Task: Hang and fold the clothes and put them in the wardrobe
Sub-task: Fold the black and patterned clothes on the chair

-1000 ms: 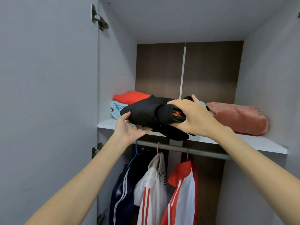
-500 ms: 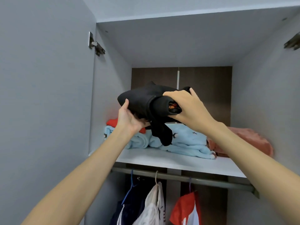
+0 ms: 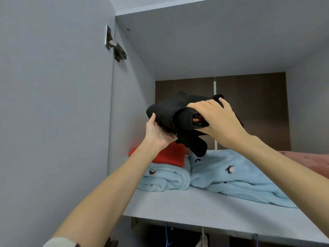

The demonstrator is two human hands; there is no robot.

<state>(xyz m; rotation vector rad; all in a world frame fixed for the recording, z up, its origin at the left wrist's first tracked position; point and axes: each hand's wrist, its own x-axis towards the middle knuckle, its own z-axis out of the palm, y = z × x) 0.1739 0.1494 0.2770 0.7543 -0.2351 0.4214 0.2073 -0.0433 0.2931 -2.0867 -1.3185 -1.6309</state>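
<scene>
A folded black garment (image 3: 170,113) is held up inside the wardrobe's top compartment, above a folded red garment (image 3: 170,155) and light blue fleece clothes (image 3: 227,177) on the shelf (image 3: 204,209). My left hand (image 3: 158,132) grips the black bundle from below at its left end. My right hand (image 3: 219,118) grips its right end from above, fingers curled over the fold. A black flap hangs down from the bundle toward the blue fleece.
The open wardrobe door (image 3: 53,104) with a metal hinge (image 3: 115,45) stands at the left. A pink folded garment (image 3: 313,163) lies at the right of the shelf. Hanger hooks (image 3: 203,234) show under the shelf's front edge.
Both hands have lifted the black garment from shelf-edge height up and further in over the red and blue stack. The view has tilted upward, so the hanging clothes dropped out of sight.
</scene>
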